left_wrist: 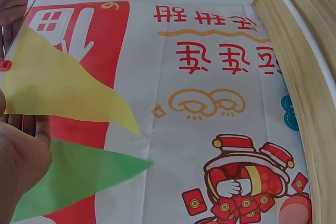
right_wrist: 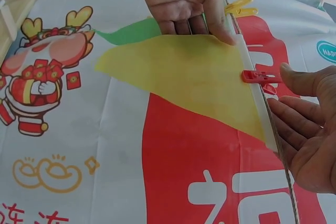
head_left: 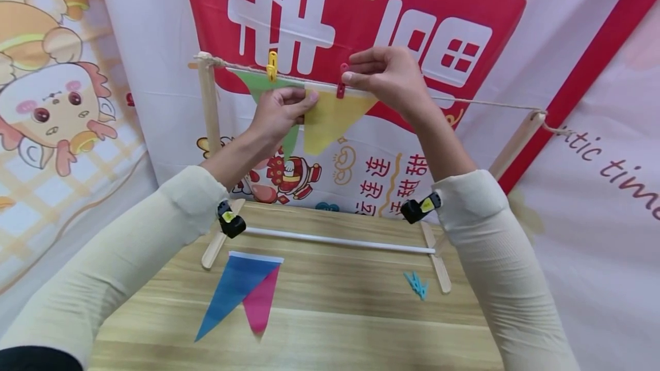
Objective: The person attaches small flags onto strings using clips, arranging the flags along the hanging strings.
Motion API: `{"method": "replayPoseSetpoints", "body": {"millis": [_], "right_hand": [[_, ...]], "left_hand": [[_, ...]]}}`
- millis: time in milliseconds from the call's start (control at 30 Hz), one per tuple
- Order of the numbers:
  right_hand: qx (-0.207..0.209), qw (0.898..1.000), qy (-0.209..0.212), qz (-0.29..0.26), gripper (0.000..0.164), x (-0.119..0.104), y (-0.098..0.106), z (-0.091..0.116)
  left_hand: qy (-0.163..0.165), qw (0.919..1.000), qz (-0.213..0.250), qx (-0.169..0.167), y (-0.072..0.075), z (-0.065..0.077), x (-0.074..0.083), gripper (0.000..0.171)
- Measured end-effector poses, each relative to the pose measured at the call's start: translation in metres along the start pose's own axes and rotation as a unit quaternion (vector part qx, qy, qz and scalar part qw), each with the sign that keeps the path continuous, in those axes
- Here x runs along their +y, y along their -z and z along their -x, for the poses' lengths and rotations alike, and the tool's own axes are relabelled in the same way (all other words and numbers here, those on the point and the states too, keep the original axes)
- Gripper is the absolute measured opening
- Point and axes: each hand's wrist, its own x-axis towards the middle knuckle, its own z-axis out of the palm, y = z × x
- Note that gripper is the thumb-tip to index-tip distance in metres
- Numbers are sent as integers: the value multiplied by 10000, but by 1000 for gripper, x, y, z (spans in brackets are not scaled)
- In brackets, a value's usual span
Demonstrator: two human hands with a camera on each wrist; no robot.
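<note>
My left hand pinches the upper left corner of a yellow pennant between thumb and fingers. The pennant hangs point down at a twine line, its white top band along the twine. A red clothespin sits across band and twine near the middle of the pennant's top edge. Around its outer end is my right hand, thumb tip right at the clothespin and the other fingers loosely extended, apart from the thumb. Left of the yellow pennant, partly behind my left hand, hangs a green pennant under a yellow clothespin.
Two wooden posts, left and right, carry the twine; a white rod joins them low down. On the table a blue pennant overlaps a pink pennant. Light-blue clothespins lie near the right foot.
</note>
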Motion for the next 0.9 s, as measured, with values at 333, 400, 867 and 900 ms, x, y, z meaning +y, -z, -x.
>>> {"method": "replayPoseSetpoints", "body": {"millis": [333,400,867,900], "right_hand": [[439,9983,205,-322,52,11,8,10],[533,9970,321,-455,50,14,9,12],[757,9899,757,-928,39,24,11,21],[785,9893,779,-953,39,25,12,22]], "left_hand": [[-170,9997,-134,128,5,5,-7,37],[-202,9995,-141,210,7,6,-8,36],[-215,9990,-74,379,13,11,-15,33],[-201,9990,-65,392,14,11,-16,32]]}}
